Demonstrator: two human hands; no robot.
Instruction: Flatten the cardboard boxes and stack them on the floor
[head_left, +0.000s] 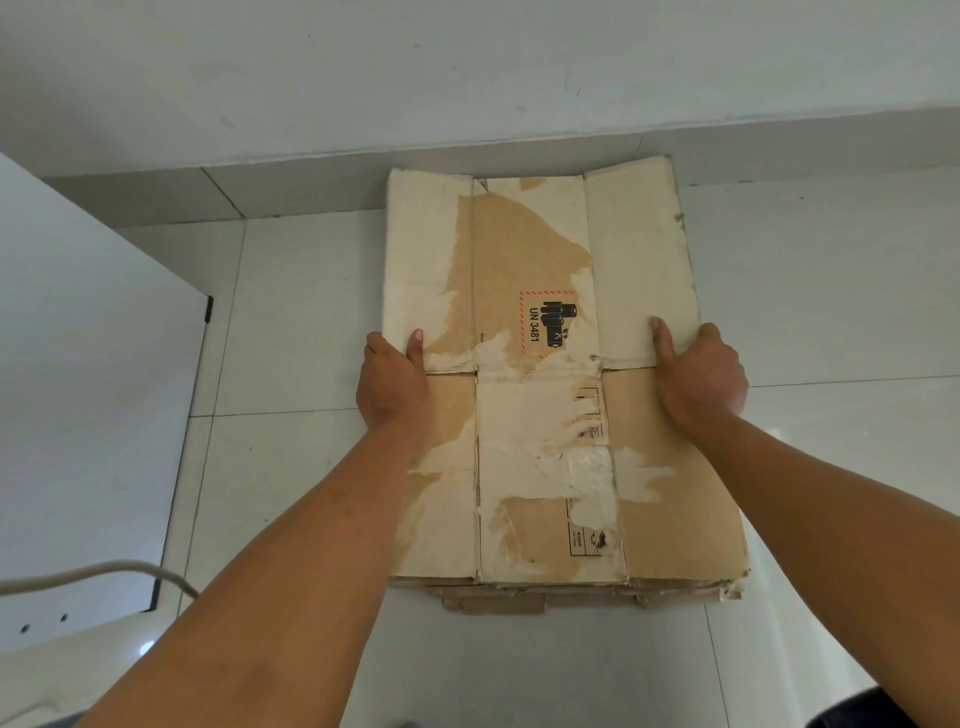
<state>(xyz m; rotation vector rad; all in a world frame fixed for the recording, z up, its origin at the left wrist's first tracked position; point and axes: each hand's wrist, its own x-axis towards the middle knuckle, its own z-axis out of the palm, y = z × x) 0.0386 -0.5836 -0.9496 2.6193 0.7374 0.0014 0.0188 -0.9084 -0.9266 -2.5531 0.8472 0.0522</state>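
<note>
Hands (392, 384) (701, 374) on "UN 3481" box (535, 249)

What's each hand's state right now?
Left hand: holding the flat box at its left edge, thumb on top.
Right hand: holding the same box at its right edge, thumb on top.

far cardboard (639, 249): matt board, cream facing paper torn off in rough patches to brown beneath.
near cardboard (675, 441): matt brown board, ragged white paper scraps, a shiny tape remnant, frayed near edge.
label (545, 325): printed paper, partly torn.
floor (831, 312): glossy pale tiles, smooth.
wall (363, 67): matt paint, scuffed.
panel (78, 364): smooth white, at the floor's left edge.
cable (104, 571): smooth pale plastic.
</note>
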